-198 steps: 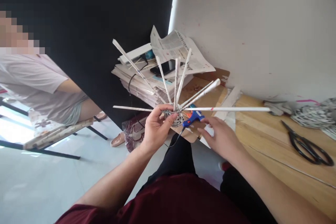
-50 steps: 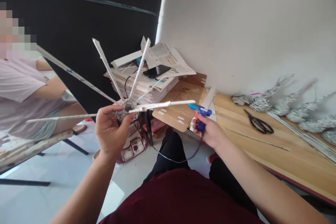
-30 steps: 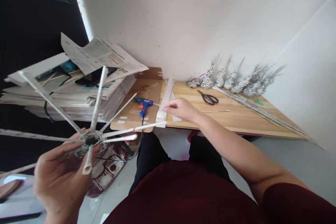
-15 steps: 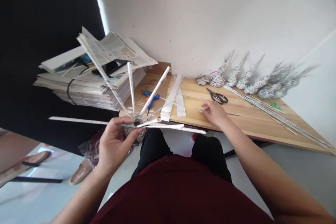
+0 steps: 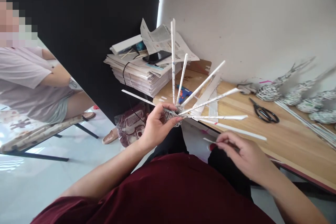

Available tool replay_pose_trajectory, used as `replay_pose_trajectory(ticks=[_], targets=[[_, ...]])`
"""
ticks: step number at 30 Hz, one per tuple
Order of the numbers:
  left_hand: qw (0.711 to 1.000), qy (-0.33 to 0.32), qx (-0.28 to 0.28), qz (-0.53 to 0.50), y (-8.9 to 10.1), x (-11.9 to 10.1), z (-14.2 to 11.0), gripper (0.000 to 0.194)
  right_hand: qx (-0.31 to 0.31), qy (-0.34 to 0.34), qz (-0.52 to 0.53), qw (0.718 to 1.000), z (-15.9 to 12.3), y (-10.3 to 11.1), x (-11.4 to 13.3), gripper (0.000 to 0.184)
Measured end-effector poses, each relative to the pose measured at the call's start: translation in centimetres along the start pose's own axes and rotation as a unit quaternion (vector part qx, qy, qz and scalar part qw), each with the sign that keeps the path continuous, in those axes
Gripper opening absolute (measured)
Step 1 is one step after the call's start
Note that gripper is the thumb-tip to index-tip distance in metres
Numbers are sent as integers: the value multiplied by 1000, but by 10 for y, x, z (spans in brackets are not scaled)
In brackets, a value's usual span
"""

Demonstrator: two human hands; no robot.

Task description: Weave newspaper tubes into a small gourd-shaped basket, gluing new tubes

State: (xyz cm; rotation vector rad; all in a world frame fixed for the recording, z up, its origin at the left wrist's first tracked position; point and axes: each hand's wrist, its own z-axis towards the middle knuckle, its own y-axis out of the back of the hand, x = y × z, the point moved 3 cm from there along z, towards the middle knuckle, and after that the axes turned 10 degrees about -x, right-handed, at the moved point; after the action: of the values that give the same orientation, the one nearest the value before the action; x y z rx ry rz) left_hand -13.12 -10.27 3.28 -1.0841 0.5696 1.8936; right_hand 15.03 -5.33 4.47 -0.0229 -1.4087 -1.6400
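My left hand (image 5: 156,126) is closed round a small woven newspaper hub (image 5: 175,114), from which several white rolled paper tubes (image 5: 207,102) fan out up and to the right. My right hand (image 5: 243,154) is closed in a pinch on a thin stick (image 5: 209,140), held low over my lap just off the front edge of the wooden table (image 5: 288,140). The stick's tip points left, toward the hub.
A blue glue gun (image 5: 184,92) lies on cardboard at the table's left end. Black scissors (image 5: 264,112) and several woven paper pieces (image 5: 291,91) lie by the wall. A newspaper stack (image 5: 141,70) carries a phone. Another person (image 5: 31,80) sits at left.
My right hand came off the table with a thin stick and moved down toward my lap. My left hand turned the hub, and the tubes now fan rightward.
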Motion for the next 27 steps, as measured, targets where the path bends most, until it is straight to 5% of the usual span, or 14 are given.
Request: replay_pose_trajectory(ticks=[4, 8, 11, 19, 27], targets=[[1000, -21, 12, 3, -7, -3, -6, 28, -50, 73, 56, 995, 2, -3, 64, 12], [999, -37, 20, 0, -12, -4, -10, 28, -202, 143, -18, 969, 10, 1, 82, 19], [997, -67, 26, -4, -14, -3, -13, 28, -247, 199, -78, 945, 14, -1, 87, 23], [981, -187, 45, -22, -13, -9, -16, 28, -226, 214, -117, 943, 12, -5, 92, 27], [968, -242, 57, -33, -9, -12, -16, 28, -229, 212, -162, 936, 8, -6, 101, 29]])
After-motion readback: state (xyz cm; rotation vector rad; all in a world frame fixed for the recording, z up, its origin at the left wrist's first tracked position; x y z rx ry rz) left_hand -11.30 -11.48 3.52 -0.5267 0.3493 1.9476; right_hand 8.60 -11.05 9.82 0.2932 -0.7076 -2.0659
